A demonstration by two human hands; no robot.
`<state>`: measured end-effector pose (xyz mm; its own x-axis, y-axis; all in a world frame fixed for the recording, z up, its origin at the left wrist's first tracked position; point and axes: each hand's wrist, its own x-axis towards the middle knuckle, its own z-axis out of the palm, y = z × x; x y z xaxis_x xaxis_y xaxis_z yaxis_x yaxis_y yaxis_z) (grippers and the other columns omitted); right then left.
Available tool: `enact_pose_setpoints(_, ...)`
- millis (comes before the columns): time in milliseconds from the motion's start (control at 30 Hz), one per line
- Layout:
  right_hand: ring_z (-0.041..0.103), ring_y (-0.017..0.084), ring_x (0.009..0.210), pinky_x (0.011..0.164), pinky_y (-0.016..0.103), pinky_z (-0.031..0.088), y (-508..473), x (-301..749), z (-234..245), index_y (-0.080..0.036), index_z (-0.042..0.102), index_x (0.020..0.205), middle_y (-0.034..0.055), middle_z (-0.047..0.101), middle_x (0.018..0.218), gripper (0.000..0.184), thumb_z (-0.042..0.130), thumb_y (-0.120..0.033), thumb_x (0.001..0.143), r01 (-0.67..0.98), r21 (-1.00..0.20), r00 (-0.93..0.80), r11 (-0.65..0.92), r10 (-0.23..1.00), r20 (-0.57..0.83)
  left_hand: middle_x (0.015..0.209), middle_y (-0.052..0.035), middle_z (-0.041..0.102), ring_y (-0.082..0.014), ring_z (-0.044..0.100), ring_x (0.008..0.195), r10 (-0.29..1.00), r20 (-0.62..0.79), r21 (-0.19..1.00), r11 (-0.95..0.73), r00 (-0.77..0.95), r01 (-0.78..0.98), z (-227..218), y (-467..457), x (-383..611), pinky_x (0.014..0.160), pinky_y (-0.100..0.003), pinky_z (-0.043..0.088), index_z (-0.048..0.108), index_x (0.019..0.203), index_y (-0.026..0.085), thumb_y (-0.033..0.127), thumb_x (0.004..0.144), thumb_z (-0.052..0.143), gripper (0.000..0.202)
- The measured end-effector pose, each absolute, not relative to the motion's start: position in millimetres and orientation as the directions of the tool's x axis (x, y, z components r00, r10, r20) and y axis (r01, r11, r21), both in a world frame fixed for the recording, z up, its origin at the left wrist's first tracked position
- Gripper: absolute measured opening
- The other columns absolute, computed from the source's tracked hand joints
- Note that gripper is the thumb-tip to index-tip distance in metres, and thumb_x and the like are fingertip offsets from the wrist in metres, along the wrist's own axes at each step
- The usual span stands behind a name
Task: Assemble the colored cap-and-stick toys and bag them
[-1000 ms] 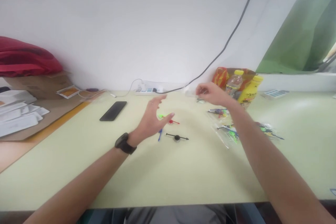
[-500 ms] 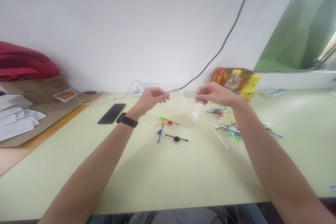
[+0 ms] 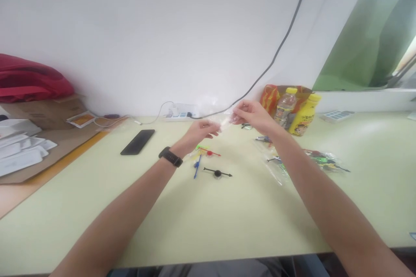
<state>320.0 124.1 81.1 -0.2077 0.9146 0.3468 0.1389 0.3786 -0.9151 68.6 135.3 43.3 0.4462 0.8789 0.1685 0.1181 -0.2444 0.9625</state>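
Observation:
Both hands pinch a clear plastic bag above the table, near the wall. My left hand, with a black watch on its wrist, grips the bag's lower left part. Higher up, my right hand pinches its right side. Below the hands lie loose plastic arrow spinners: a black one, a red one, a blue one and yellow-green pieces. Partly behind my right forearm are clear bags of coloured spinners.
A black phone lies left of my left hand. A power strip stands by the wall. Two yellow-capped bottles and a red-yellow bag are behind my right hand. White papers and a cardboard box are at left.
My hands have come closer together. The left moved right and slightly down, and the clear bag between them now shows bunched and raised against the wall.

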Motion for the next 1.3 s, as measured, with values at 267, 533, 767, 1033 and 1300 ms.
enact_pose_setpoints(267,0.067,0.028,0.121,0.102,0.047,0.058,117.3,344.1,87.5,-0.027,0.066,0.129,0.0113,0.069,0.135,0.056,0.087,-0.046,0.08,0.414,-0.768,-0.268,0.489,0.871,0.411,0.084,-0.0054,0.076,-0.0197,0.071,0.08,0.753,0.257,0.702,-0.576,0.606,0.418,54.2,150.5,34.8,0.076,-0.033,0.055,0.066,0.075,0.018,0.033,0.081,0.078,0.02)
enact_pose_setpoints(533,0.071,0.024,0.096,0.091,0.042,0.058,100.1,324.7,105.3,-0.021,0.074,0.097,0.0072,0.077,0.099,0.034,0.083,-0.051,0.081,0.411,-0.728,-0.478,0.549,0.81,0.341,0.077,-0.0033,0.074,-0.0191,0.071,0.075,0.717,0.185,0.701,-0.575,0.672,0.421,65.4,142.1,33.2,0.07,-0.031,0.054,0.06,0.074,0.019,0.021,0.081,0.07,0.013)
enact_pose_setpoints(767,0.07,0.023,0.101,0.086,0.037,0.055,102.3,328.4,98.9,-0.024,0.07,0.111,0.0065,0.076,0.108,0.046,0.089,-0.047,0.076,0.419,-0.803,-0.437,0.424,0.869,0.232,0.087,-0.0068,0.078,-0.02,0.074,0.083,0.727,0.229,0.744,-0.559,0.647,0.366,77.5,141.0,26.2,0.075,-0.032,0.058,0.067,0.083,0.019,0.032,0.088,0.075,0.016)
enact_pose_setpoints(1033,0.069,0.018,0.079,0.08,0.034,0.056,105.0,330.0,101.6,-0.018,0.069,0.076,0.0047,0.076,0.081,0.042,0.096,-0.049,0.067,0.303,-0.906,-0.317,0.297,0.927,0.198,0.087,-0.0097,0.08,-0.021,0.075,0.078,0.782,0.312,0.739,-0.556,0.539,0.379,80.6,147.1,20.9,0.068,-0.032,0.057,0.075,0.094,0.018,0.05,0.087,0.081,0.034)
enact_pose_setpoints(1300,0.073,0.027,0.115,0.107,0.043,0.056,96.2,327.1,104.3,-0.024,0.079,0.11,0.0097,0.075,0.129,0.043,0.08,-0.06,0.086,0.185,-0.943,-0.504,0.278,0.85,0.151,0.097,-0.011,0.081,-0.0214,0.075,0.085,0.762,0.353,0.732,-0.586,0.542,0.348,78.4,147.0,25.6,0.078,-0.034,0.059,0.078,0.095,0.018,0.054,0.09,0.077,0.037)
